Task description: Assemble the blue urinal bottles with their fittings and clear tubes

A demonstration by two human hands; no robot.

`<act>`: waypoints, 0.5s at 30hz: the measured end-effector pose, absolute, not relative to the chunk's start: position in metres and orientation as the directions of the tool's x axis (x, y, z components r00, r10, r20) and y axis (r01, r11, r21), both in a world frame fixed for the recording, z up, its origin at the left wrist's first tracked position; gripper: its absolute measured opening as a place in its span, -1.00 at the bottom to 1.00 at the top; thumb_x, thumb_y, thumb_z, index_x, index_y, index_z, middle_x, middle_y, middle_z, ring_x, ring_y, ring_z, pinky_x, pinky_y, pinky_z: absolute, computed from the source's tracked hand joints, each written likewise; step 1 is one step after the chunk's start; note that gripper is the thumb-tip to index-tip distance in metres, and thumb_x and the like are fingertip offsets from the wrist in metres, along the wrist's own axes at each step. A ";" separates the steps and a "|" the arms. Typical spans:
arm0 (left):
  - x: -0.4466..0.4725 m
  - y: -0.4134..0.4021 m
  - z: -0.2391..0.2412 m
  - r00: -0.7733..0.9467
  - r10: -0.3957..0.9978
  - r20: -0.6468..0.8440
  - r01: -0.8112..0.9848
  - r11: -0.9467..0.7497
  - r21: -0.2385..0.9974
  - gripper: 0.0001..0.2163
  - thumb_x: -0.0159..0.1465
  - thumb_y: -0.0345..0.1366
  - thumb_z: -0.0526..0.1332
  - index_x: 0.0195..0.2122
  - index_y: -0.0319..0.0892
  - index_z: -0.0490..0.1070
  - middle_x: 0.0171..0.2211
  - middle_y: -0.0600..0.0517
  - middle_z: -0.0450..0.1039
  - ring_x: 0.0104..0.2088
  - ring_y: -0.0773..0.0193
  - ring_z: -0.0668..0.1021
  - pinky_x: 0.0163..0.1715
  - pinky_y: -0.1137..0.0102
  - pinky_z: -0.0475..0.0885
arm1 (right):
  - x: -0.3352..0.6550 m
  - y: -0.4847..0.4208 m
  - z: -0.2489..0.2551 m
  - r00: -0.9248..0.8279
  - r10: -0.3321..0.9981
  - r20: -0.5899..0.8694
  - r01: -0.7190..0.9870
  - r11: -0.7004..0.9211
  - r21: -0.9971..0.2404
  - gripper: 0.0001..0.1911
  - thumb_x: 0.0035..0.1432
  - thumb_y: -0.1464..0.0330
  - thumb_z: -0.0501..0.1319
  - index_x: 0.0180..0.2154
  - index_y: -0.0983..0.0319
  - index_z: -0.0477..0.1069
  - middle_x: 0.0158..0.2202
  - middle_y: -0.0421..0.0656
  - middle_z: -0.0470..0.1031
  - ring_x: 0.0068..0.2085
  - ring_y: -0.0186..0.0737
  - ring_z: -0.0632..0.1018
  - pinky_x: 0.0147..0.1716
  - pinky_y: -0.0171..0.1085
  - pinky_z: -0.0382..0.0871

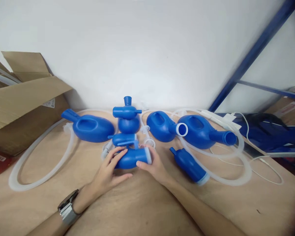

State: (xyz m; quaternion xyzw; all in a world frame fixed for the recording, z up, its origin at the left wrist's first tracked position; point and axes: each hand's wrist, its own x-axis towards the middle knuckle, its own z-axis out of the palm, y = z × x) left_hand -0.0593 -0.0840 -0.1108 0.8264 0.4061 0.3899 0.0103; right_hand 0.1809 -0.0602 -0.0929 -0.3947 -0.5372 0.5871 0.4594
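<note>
My left hand [107,173] and my right hand [154,165] both rest on a small blue funnel piece with a clear rim [132,158] lying on the brown table [142,203]. The left hand's fingers lie over its left end; the right hand's thumb and fingers hold the clear rimmed end. Just behind it lie another blue funnel piece [124,139] and a stacked blue fitting [127,113]. A wristwatch [67,208] sits on my left wrist.
Three blue jug-shaped bottles lie along the back: one at the left [89,127], two at the right [159,126] [201,131]. A blue funnel piece [188,164] lies right of my hands. White tubing [39,157] loops across the table. A cardboard box [22,108] stands left; a blue rack [255,49] stands right.
</note>
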 end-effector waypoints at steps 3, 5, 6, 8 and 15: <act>-0.074 -0.075 -0.095 0.256 0.723 0.642 0.748 -0.569 0.342 -0.60 0.48 -0.09 0.22 0.26 -0.14 0.39 0.18 -0.22 0.50 0.18 -0.04 0.59 0.14 0.06 0.55 | 0.191 -0.054 -0.094 -0.059 0.997 0.054 -0.171 0.043 -0.984 -0.37 0.02 0.07 0.48 0.08 0.11 0.39 0.02 -0.10 0.56 -0.14 -0.06 0.63 -0.19 -0.14 0.58; -0.087 -0.067 -0.082 0.133 0.829 0.543 0.834 -0.390 0.391 -0.62 0.47 0.01 0.18 0.11 -0.16 0.50 -0.03 -0.17 0.61 -0.02 -0.04 0.66 -0.02 0.10 0.58 | 0.198 -0.050 -0.097 0.095 0.993 0.063 -0.206 0.082 -0.975 -0.37 0.05 0.04 0.46 0.08 0.11 0.37 -0.07 -0.15 0.56 -0.21 -0.12 0.59 -0.26 -0.18 0.54; -0.094 -0.063 -0.077 0.070 0.895 0.440 0.865 -0.274 0.420 -0.56 0.44 0.10 0.17 0.05 -0.16 0.53 -0.15 -0.13 0.63 -0.16 -0.03 0.68 -0.16 0.14 0.59 | 0.201 -0.049 -0.098 0.164 0.985 0.059 -0.216 0.094 -0.972 -0.38 0.05 0.04 0.46 0.07 0.11 0.37 -0.11 -0.17 0.56 -0.22 -0.13 0.58 -0.28 -0.20 0.52; -0.104 -0.057 -0.070 0.011 0.978 0.210 0.881 -0.109 0.461 -0.45 0.34 0.24 0.19 0.06 -0.14 0.54 -0.30 -0.06 0.63 -0.37 0.03 0.65 -0.36 0.23 0.53 | 0.206 -0.047 -0.101 0.250 0.968 0.025 -0.250 0.090 -0.964 -0.39 0.05 0.04 0.46 0.06 0.11 0.37 -0.16 -0.19 0.55 -0.23 -0.13 0.56 -0.30 -0.22 0.48; -0.111 -0.054 -0.061 0.062 0.994 -0.086 0.701 0.018 0.712 -0.36 0.22 0.06 0.28 0.25 -0.19 0.38 -0.45 0.04 0.57 -0.49 0.14 0.60 -0.49 0.34 0.43 | 0.207 -0.050 -0.100 0.251 0.968 0.000 -0.280 0.073 -0.957 -0.35 0.06 0.02 0.47 0.10 0.09 0.36 -0.14 -0.19 0.56 -0.21 -0.13 0.56 -0.28 -0.23 0.45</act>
